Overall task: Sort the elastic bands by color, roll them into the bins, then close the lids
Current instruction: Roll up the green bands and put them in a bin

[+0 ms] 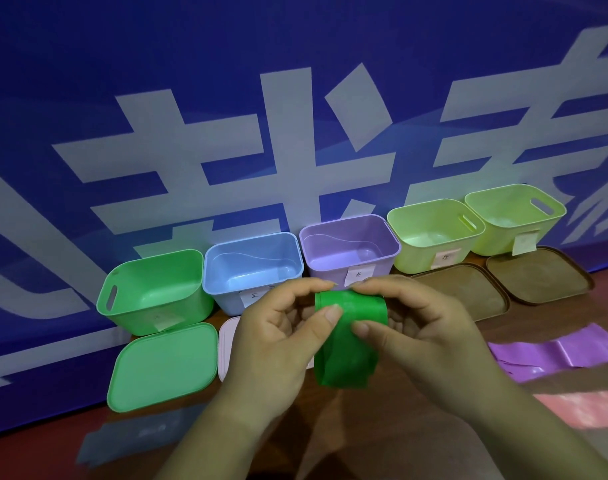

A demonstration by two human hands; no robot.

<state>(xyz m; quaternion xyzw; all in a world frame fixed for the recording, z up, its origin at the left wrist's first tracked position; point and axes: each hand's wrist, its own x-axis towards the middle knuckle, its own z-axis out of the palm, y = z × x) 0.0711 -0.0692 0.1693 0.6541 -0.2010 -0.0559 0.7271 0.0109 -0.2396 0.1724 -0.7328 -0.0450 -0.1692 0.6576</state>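
Head view: you hold the green elastic band (347, 351) with both hands, in front of the blue bin (254, 268) and the purple bin (347, 247). Your left hand (274, 337) pinches its left edge between thumb and forefinger, and your right hand (420, 327) pinches its right side. The open green bin (150, 292) stands at the left, and its green lid (164, 365) lies flat before it.

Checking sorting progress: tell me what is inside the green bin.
Nothing shows inside the green bin: only its bare floor and walls. Its near wall hides the front strip of the floor. The green band is outside it, pinched by the left hand and right hand.
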